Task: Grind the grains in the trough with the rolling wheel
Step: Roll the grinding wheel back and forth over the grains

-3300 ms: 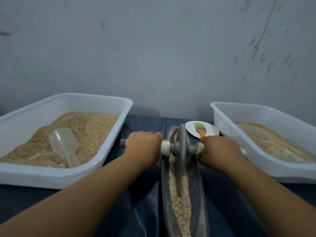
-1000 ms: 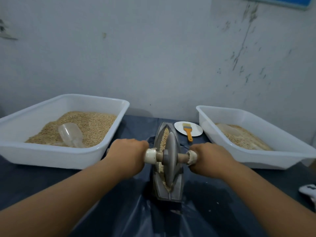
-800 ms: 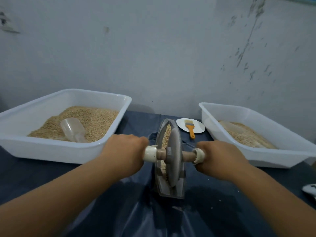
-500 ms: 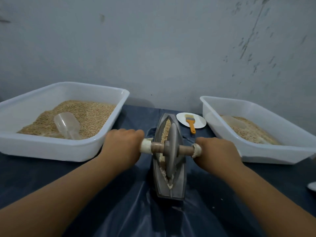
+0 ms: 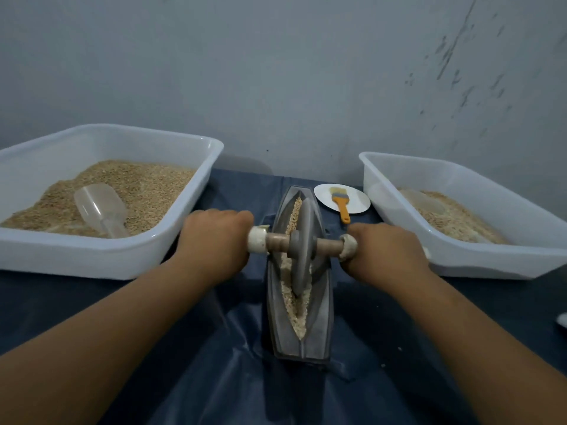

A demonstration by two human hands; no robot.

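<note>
Metal wheel (image 5: 302,246) looks heavy, rigid; my left hand (image 5: 214,240) and right hand (image 5: 385,251) grip its axle (image 5: 277,242) ends, fingers curled.

The trough (image 5: 299,302) lies between my two tubs: one tub (image 5: 101,259) on my left, another tub (image 5: 491,259) on my right, a plate (image 5: 325,197) behind.
</note>
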